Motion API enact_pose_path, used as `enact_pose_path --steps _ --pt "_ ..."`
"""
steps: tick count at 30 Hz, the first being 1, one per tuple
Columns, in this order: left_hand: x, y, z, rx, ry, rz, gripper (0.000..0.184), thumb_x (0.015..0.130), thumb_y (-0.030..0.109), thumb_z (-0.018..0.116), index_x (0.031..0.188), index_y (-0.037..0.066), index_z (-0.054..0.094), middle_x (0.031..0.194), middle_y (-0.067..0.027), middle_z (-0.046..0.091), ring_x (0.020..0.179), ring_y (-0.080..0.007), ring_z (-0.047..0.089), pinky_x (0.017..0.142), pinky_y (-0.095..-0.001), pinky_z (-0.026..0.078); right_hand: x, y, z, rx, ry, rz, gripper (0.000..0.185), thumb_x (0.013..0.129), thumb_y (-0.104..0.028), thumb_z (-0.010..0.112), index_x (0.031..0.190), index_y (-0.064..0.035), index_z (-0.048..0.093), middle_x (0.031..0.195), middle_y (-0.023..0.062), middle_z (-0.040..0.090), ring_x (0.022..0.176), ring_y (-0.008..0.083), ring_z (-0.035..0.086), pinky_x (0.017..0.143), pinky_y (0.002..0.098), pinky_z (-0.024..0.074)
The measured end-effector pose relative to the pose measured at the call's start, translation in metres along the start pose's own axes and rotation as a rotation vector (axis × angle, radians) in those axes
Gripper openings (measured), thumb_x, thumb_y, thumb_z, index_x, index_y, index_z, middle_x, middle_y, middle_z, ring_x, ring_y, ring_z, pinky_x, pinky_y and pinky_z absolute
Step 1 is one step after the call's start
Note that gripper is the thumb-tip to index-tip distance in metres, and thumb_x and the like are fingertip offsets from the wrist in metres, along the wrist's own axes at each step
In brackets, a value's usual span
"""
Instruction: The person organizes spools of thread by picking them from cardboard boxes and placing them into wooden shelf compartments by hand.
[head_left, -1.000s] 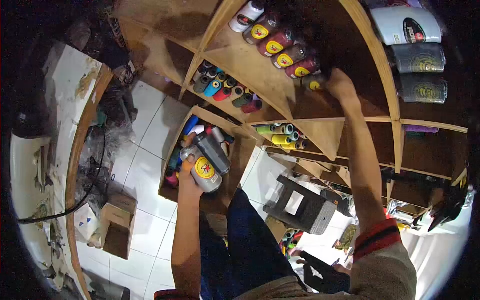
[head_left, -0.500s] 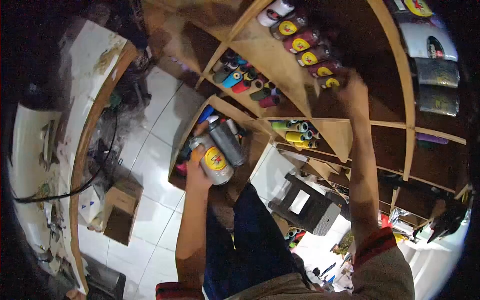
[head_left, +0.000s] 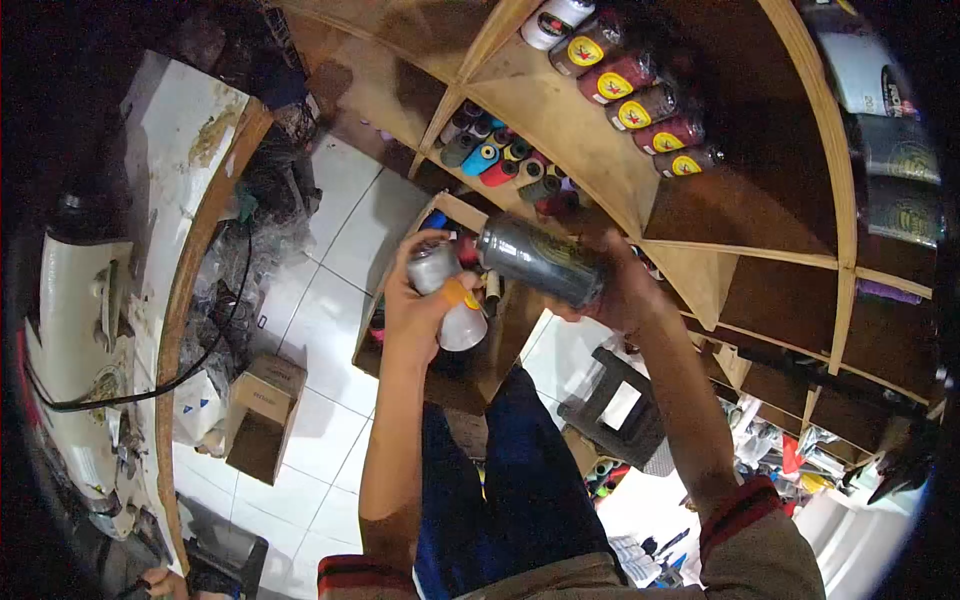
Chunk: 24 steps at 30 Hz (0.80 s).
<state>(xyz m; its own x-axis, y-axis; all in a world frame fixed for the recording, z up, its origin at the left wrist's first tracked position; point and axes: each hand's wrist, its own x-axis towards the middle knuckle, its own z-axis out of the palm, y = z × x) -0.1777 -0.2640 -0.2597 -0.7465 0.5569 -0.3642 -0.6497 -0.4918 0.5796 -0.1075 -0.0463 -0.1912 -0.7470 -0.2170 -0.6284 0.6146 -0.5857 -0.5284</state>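
While our left hand (head_left: 408,310) is clamped round a light grey thread spool (head_left: 463,328), thumb across its orange-yellow label, our right hand (head_left: 622,285) grips the lower right end of a dark grey plastic-wrapped spool (head_left: 535,258). Right fingers somewhat blurred, yet closed on the wrap. Both spools held up over an open box (head_left: 507,345): the light one tilted above the box's middle, the dark one slanting across its upper right corner, free end near the light spool. Touching or apart, we cannot tell. By the box's upper left corner we note a blue spool (head_left: 436,218). Beyond, on the wooden shelf (head_left: 560,118), a slanting row of five yellow-labelled wrapped spools (head_left: 635,112), with a white spool (head_left: 556,24) at the row's upper left end. Smaller thread cones (head_left: 498,172) bunched in the next compartment, blue and red among them. Off to our left, a worn white counter (head_left: 175,160); near its brown right edge, a small cardboard carton (head_left: 268,372) on the tiled floor (head_left: 335,420).
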Motion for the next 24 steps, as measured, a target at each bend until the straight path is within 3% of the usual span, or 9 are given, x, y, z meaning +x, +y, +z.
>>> enact_pose_path --steps 4,7,8,11,12,15,17,19,24 --pt "0.013 -0.003 0.002 0.091 -0.033 0.024 0.06 0.058 -0.002 0.078 0.11 0.005 0.051 0.101 -0.0079 0.059 0.088 -0.0155 0.058 0.07 -0.0278 0.051 -0.006 -0.023 0.011 -0.354 0.297 0.19 0.063 0.09 -0.056 0.037 0.121 -0.0028 0.047 0.093 0.009 0.064 0.076 0.0172 0.064 0.05 0.0248 0.0475" --pt "0.019 -0.009 -0.002 0.192 -0.005 0.004 0.062 0.055 -0.004 0.079 0.109 0.005 0.051 0.1 -0.0064 0.059 0.09 -0.0149 0.057 0.077 -0.0274 0.048 -0.002 -0.038 0.025 -0.639 0.421 0.045 0.055 0.091 -0.051 0.041 0.116 -0.0036 0.053 0.092 0.0076 0.063 0.079 0.0134 0.062 0.053 0.0235 0.0469" --pt "0.02 -0.012 0.0 0.217 0.023 0.046 0.062 0.054 -0.005 0.079 0.108 0.005 0.051 0.1 -0.0063 0.059 0.09 -0.0149 0.057 0.078 -0.0276 0.048 -0.003 -0.04 0.03 -0.69 0.443 -0.045 0.045 0.089 -0.041 0.054 0.111 -0.0016 0.056 0.092 0.0066 0.063 0.082 0.0125 0.061 0.062 0.0241 0.0485" --pt "0.023 -0.013 0.007 0.211 0.079 0.093 0.064 0.054 -0.006 0.079 0.109 0.006 0.049 0.102 -0.0074 0.059 0.092 -0.0151 0.057 0.082 -0.0281 0.047 0.005 -0.037 0.023 -0.975 0.459 -0.411 0.04 0.084 -0.027 0.065 0.111 0.0013 0.055 0.094 0.007 0.063 0.086 0.0149 0.06 0.072 0.0262 0.0487" --pt "0.025 -0.016 0.007 0.22 0.081 0.152 0.062 0.056 -0.006 0.078 0.109 0.006 0.049 0.102 -0.0076 0.06 0.092 -0.015 0.057 0.082 -0.0287 0.047 0.009 -0.044 0.026 -0.858 0.465 -0.491 0.044 0.074 -0.015 0.075 0.11 0.0018 0.056 0.096 0.0076 0.063 0.087 0.0159 0.06 0.079 0.029 0.0477" --pt "0.032 -0.016 0.018 0.091 0.097 0.21 0.059 0.06 -0.007 0.076 0.11 0.006 0.048 0.099 -0.0074 0.06 0.091 -0.0149 0.057 0.08 -0.0298 0.049 0.025 -0.096 0.038 -1.437 0.57 -0.649 0.05 0.067 -0.015 0.078 0.11 0.0004 0.057 0.096 0.0117 0.063 0.089 0.0213 0.062 0.08 0.0315 0.0479" --pt "0.031 -0.014 0.019 0.033 0.113 0.171 0.057 0.062 -0.008 0.074 0.111 0.006 0.048 0.097 -0.0072 0.059 0.088 -0.0149 0.058 0.078 -0.03 0.049 0.046 -0.133 0.038 -1.849 0.617 -0.97 0.055 0.062 -0.018 0.079 0.108 0.0013 0.057 0.097 0.0171 0.062 0.09 0.03 0.061 0.083 0.0357 0.0475" --pt "0.028 -0.013 0.014 0.055 0.129 0.102 0.057 0.063 -0.008 0.074 0.112 0.006 0.047 0.095 -0.0072 0.059 0.086 -0.0151 0.058 0.077 -0.03 0.05 0.07 -0.163 0.042 -1.949 0.757 -0.823 0.054 0.066 -0.018 0.076 0.114 -0.0037 0.058 0.105 0.019 0.061 0.096 0.0289 0.061 0.082 0.0345 0.0482" --pt "0.017 -0.019 0.009 0.021 0.096 0.069 0.05 0.073 0.011 0.071 0.116 0.007 0.045 0.093 -0.0093 0.058 0.082 -0.0172 0.059 0.074 -0.03 0.049 0.126 -0.2 0.019 -2.049 0.716 -0.978 0.051 0.067 -0.026 0.075 0.107 0.0005 0.059 0.103 0.0218 0.06 0.095 0.0365 0.058 0.084 0.0405 0.0467"
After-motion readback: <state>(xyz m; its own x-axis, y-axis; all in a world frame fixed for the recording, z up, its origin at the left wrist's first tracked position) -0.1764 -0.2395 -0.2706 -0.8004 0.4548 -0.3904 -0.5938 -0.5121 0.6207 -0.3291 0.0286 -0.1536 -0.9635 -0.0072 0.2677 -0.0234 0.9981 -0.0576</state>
